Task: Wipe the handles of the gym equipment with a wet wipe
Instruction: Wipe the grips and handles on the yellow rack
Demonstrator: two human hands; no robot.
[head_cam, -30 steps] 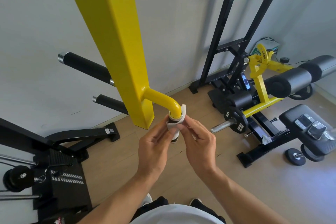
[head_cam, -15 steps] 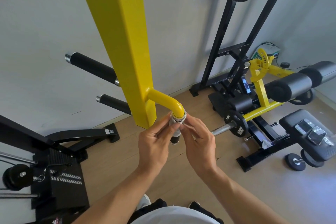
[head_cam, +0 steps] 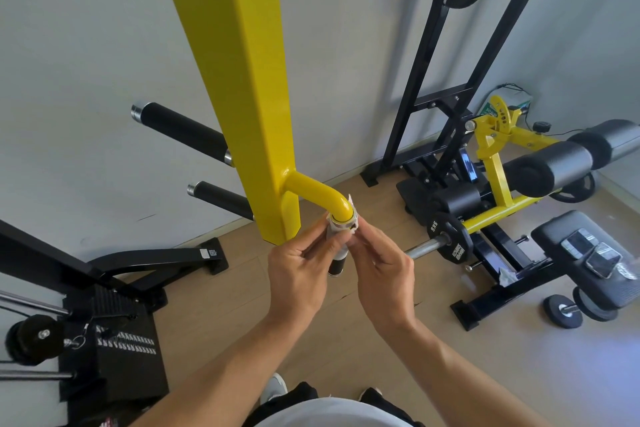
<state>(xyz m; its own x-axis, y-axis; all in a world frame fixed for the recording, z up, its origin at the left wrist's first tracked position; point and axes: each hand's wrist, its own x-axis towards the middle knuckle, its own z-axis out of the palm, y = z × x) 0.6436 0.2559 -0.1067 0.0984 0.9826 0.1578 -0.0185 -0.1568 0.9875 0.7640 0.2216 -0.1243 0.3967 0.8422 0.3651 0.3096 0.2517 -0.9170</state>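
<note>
Yellow post (head_cam: 239, 80): square section, rises up and to the left of both grips, lower end just left of them. A curved yellow tube (head_cam: 317, 192) leaves its lower side and bends down into the handle (head_cam: 337, 262).

Black frame (head_cam: 436, 55): 2 uprights, well to the upper right of the grips, against the wall.

Padded seat (head_cam: 561, 236): far right of the grips, 2 phones (head_cam: 588, 251) lying on it. Foam rollers (head_cam: 554, 168) above it on a yellow arm.

Weight stack (head_cam: 117, 357): lower left of the grips, on the floor.

2 black foam pegs (head_cam: 180, 130): left of the post, pointing up-left, chrome end caps.

5KG plate (head_cam: 446, 234): right of the grips on a steel bar whose free end points toward the right hand.

Left hand (head_cam: 298, 274): clenched around the handle from the left, fingers curled over the wet wipe (head_cam: 341, 227).

Right hand (head_cam: 381, 270): fingertips pinch the wipe from the right side, thumb forward.

Handle: hangs downward from the tube end, between the 2 grips; only its black lower end with chrome cap shows below the fingers.

Wet wipe: white, wrapped around the top of the handle just under the yellow tube, a corner sticking up beside the bend. Both grips touch it.
</note>
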